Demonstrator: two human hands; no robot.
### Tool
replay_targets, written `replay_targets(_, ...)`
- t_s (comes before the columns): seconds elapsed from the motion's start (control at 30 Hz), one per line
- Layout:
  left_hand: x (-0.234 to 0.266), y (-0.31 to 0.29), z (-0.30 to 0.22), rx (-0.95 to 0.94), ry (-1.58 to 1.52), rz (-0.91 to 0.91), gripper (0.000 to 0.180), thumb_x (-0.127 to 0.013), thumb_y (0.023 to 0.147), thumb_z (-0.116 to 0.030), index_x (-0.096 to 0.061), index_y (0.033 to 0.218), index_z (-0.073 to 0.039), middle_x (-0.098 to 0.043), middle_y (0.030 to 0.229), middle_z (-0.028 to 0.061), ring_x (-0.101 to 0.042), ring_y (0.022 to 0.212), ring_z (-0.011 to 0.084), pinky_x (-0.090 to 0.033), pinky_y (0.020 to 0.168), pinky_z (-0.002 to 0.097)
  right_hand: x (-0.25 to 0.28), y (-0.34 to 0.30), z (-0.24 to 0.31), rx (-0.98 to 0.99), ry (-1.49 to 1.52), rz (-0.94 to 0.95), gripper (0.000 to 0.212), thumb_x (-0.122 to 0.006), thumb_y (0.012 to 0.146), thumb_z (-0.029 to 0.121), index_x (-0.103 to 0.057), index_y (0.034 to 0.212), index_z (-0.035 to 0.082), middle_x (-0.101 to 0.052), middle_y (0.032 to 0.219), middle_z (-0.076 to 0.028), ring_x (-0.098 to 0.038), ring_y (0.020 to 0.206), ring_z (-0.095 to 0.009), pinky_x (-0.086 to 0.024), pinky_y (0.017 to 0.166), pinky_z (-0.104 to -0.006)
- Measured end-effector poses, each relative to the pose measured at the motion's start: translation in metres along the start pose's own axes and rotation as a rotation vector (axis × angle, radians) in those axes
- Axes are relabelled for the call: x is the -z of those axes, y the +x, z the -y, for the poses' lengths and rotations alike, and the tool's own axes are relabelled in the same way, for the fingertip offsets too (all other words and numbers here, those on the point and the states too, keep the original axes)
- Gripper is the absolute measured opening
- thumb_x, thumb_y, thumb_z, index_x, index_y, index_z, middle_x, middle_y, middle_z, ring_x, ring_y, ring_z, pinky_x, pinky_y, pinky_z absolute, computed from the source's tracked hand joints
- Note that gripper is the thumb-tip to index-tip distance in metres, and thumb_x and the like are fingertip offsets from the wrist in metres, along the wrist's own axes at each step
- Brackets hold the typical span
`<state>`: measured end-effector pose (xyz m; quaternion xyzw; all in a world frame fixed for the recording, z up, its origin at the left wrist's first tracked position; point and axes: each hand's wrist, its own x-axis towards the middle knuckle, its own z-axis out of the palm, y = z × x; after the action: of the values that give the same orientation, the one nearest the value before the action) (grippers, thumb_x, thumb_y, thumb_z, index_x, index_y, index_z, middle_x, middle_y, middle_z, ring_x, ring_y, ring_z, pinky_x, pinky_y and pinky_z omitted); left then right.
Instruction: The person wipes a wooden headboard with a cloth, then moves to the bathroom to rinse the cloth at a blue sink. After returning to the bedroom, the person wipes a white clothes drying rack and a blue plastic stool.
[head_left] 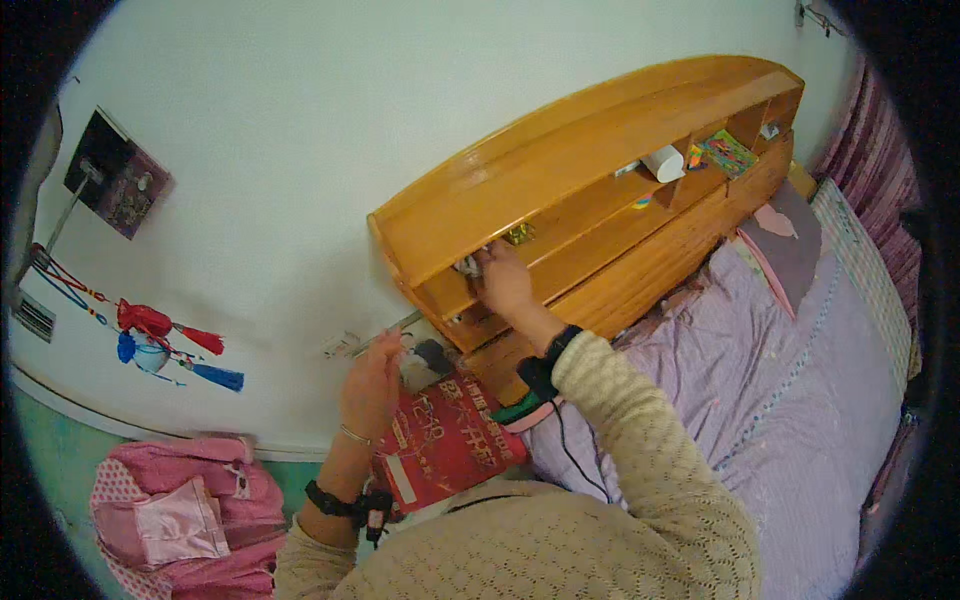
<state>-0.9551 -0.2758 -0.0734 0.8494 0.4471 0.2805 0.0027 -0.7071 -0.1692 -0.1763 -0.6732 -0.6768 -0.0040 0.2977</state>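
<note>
Right hand (505,285): reaching into the left end of the headboard (620,130), fingers bent over a small grey-white item (468,266) in the open shelf (590,238). Contact looks likely; cannot tell whether the fingers are clamped on it or only resting there, since the hand covers much of it. A shiny gold packet (519,234) lies just beside, to the right.

Left hand (372,385): raised near the wall, above a red bag (455,440), well below the shelf. Fingers partly bent, no held thing seen; cannot tell whether the tips meet.

Farther along the shelf, well apart from the hands: a white cylinder (664,163) and a colourful flat packet (729,153).

Handling (judgement): item probably light, perhaps soft or crinkly; material not clear. If wrapped in film, it may slip. Best hold: thumb against fingertips across its near side, lightly, keeping clear of the shelf edge and gold packet.
</note>
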Motion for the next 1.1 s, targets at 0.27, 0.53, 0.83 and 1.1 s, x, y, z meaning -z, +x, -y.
replay_targets(0.27, -0.018, 0.023, -0.038, -0.253, 0.115, 0.204, 0.039, -0.052, 0.084, -0.007, -0.055, 0.122, -0.009, -0.066, 0.098, 0.0074, -0.064, 0.082, 0.0246, -0.051, 0.068, 0.0342, -0.024, -0.043, 0.031, 0.303, 0.211, 0.176, 0.03, -0.062, 0.076, 0.015, -0.066, 0.105, 0.007, -0.06, 0.104, -0.016, -0.063, 0.089, -0.033, -0.052, 0.07, -0.0449)
replay_targets(0.53, -0.098, 0.103, -0.066, -0.045, 0.506, 0.548, 0.023, -0.05, 0.084, -0.008, -0.064, 0.102, -0.001, -0.067, 0.096, 0.0178, -0.067, 0.084, 0.028, -0.055, 0.063, 0.0369, 0.054, -0.18, -0.04, 0.035, 0.525, 0.654, 0.049, -0.059, 0.073, 0.008, -0.059, 0.121, 0.013, -0.057, 0.115, -0.022, -0.056, 0.101, -0.039, -0.047, 0.085, -0.042)
replay_targets(0.83, -0.173, 0.154, -0.018, 0.379, 0.578, 0.608, 0.025, -0.047, 0.09, -0.011, -0.065, 0.103, 0.001, -0.065, 0.103, 0.0203, -0.066, 0.091, 0.0312, -0.054, 0.069, 0.0473, 0.077, -0.227, -0.106, -0.151, 0.716, 0.439, 0.049, -0.062, 0.072, 0.01, -0.059, 0.121, 0.011, -0.057, 0.108, -0.02, -0.055, 0.101, -0.038, -0.046, 0.086, -0.0407)
replay_targets(1.1, -0.168, 0.162, -0.084, -0.304, 0.393, 0.487, 0.034, -0.048, 0.087, -0.01, -0.053, 0.119, -0.004, -0.052, 0.123, 0.0134, -0.05, 0.113, 0.0303, -0.041, 0.097, 0.0428, 0.078, -0.242, -0.119, -0.193, 0.756, 0.412, 0.045, -0.061, 0.075, 0.005, -0.059, 0.121, 0.009, -0.058, 0.109, -0.018, -0.057, 0.102, -0.033, -0.045, 0.088, -0.036)
